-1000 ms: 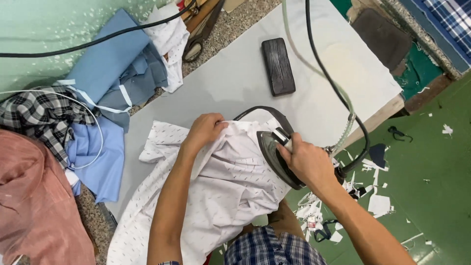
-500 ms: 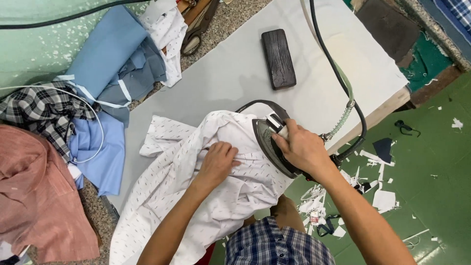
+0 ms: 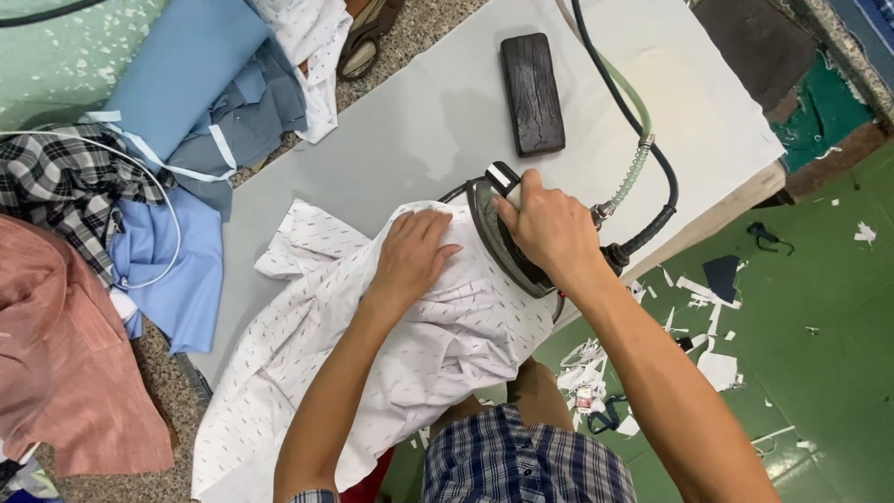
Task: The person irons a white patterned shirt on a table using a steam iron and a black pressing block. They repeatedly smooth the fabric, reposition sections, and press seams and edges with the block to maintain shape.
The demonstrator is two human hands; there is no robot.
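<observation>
- Two bare hands work over a white patterned shirt (image 3: 372, 373) spread on the pale grey bench (image 3: 410, 140).
- Left hand (image 3: 414, 256) lies flat and open on the shirt, palm down, fingers pointing toward the iron, just beside its edge.
- Right hand (image 3: 549, 228) is closed around the handle of a dark steam iron (image 3: 498, 242), which sits on the shirt's upper right part.
- Shirt runs from the bench's middle down toward the person, its lower end hanging off the near edge under both forearms.
- Black cable (image 3: 624, 112) and a pale green hose (image 3: 633, 158) lead from the iron's rear across the bench.
- Dark rectangular block (image 3: 533, 93) rests on the bench beyond the iron, apart from it.
- Folded blue cloth (image 3: 186, 65), a black-and-white checked garment (image 3: 65, 196) and a salmon-pink one (image 3: 65, 354) lie to the left.
</observation>
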